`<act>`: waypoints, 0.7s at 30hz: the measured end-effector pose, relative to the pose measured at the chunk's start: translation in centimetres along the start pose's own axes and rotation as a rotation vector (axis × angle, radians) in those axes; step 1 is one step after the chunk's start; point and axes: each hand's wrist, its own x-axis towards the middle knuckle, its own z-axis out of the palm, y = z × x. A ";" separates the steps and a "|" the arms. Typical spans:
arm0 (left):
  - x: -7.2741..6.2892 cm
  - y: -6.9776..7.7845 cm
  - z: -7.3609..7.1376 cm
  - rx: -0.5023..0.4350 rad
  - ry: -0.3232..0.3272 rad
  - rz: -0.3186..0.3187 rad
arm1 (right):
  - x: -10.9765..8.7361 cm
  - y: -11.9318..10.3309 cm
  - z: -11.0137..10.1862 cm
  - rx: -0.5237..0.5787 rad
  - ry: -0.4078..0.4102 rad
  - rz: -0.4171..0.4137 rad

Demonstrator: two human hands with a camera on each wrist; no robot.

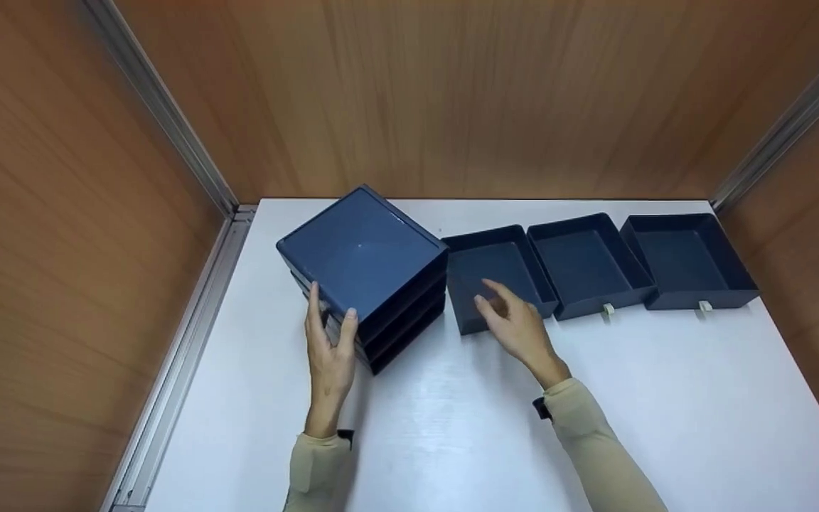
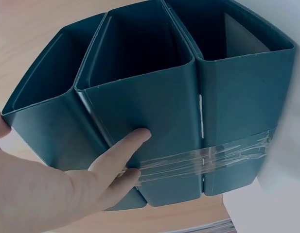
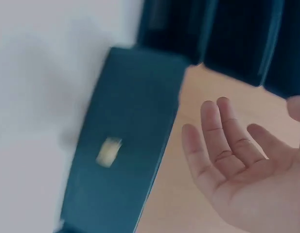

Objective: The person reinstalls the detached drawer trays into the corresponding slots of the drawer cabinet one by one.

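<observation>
A dark blue three-tier drawer cabinet (image 1: 361, 252) stands at an angle on the white table, its slots open at the front right. My left hand (image 1: 330, 355) rests on its near left side, fingers fairly straight and thumb at the upper edge. Clear tape (image 2: 208, 158) runs across that side in the left wrist view. Over the nearest loose drawer (image 1: 495, 267) hovers my right hand (image 1: 520, 327), fingers loosely bent and holding nothing. The right wrist view shows this hand (image 3: 256, 179) apart from a drawer front (image 3: 125, 116) with a pale tab.
Two more drawers, a middle one (image 1: 587, 263) and a right one (image 1: 683, 256), sit in a row to the right, each with a pale pull tab. Wooden panels (image 1: 416, 99) enclose the table (image 1: 424, 441) at the back and sides.
</observation>
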 end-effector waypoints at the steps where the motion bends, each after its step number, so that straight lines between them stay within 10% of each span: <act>1: 0.0 0.0 0.0 0.000 0.002 -0.003 | -0.3 0.5 -0.2 -0.045 0.012 -0.005; 12: 0.0 -0.3 -0.1 0.018 0.017 0.003 | -1.2 4.5 0.2 -0.419 0.179 -0.079; 21: 0.0 -0.5 0.1 0.020 0.016 0.015 | -1.1 6.9 2.0 -0.486 0.246 -0.114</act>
